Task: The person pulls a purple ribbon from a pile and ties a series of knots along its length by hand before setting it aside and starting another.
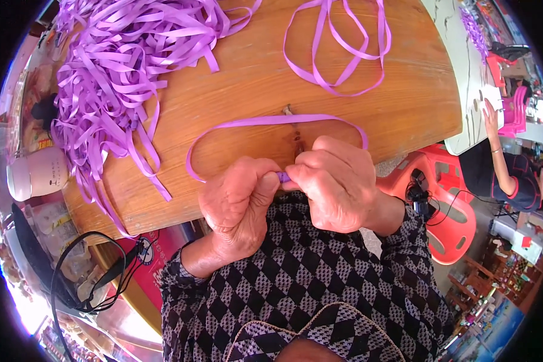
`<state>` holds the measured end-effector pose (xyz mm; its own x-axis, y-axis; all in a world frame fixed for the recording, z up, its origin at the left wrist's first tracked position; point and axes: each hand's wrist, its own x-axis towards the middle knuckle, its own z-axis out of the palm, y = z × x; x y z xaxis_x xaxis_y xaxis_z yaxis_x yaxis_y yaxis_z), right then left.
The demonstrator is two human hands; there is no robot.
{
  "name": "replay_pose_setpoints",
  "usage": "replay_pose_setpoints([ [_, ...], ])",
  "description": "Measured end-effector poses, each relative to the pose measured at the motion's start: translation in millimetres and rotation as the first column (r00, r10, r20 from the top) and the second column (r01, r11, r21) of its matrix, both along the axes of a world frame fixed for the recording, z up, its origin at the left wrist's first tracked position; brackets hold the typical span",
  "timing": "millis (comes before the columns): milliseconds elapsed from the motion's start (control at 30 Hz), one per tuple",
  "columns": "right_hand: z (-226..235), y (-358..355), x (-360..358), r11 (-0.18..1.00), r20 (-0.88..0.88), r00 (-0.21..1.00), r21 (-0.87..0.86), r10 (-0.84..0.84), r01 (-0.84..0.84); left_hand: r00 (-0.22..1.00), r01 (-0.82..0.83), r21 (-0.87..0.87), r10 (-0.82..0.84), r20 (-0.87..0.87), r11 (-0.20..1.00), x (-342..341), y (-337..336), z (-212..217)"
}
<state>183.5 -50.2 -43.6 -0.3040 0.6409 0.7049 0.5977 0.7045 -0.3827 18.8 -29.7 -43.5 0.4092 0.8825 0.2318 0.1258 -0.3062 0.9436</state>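
A purple ribbon [265,120] forms a loop over the near part of the wooden table [223,90]. Both its ends run into my hands, which meet at the table's near edge. My left hand [238,202] is closed, pinching the ribbon between thumb and forefinger. Right beside it, my right hand [335,181] is closed on the same ribbon. A short purple bit shows between the two thumbs; whether it is knotted I cannot tell. A large tangled heap of purple ribbons [120,66] covers the table's far left, some strands hanging over the edge.
More looped purple ribbon [320,75] lies at the far right of the table. A pinkish-white jar [39,172] stands at the left edge. Orange plastic chairs [449,226] are at the right. Another person's hand [490,117] rests on a white table [464,90] there.
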Motion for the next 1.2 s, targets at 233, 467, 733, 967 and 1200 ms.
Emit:
replay_pose_setpoints([
  [233, -7.0, -2.0, -4.0, 1.000, -0.016, 1.000, -0.017, 0.004, -0.004, 0.995, -0.089, 0.173, 0.095, -0.031, 0.981, 9.2, -3.9, -7.3],
  [467, -5.6, 3.5, 0.9, 0.998, 0.032, 0.999, -0.059, 0.004, -0.002, 0.992, -0.033, 0.115, 0.047, -0.113, 0.993, 8.5, 5.3, -6.1],
  [733, -0.9, 10.3, 17.5, 0.976, -0.242, 0.969, -0.217, -0.045, -0.009, 0.978, 0.209, -0.433, -0.179, 0.110, 0.877, 0.4, 26.3, 15.6],
  [967, 42.1, 51.1, 71.5, 0.842, -0.292, 0.839, -0.444, -0.459, 0.306, 0.987, -0.089, 0.176, 0.110, -0.115, 0.980, -7.3, 31.8, 10.9],
  [1200, 13.5, 165.2, 156.7, 0.519, 0.409, 0.586, -0.273, -0.700, 0.810, 0.977, -0.144, -0.083, 0.155, 0.150, 0.986, -5.6, 23.2, -5.1],
])
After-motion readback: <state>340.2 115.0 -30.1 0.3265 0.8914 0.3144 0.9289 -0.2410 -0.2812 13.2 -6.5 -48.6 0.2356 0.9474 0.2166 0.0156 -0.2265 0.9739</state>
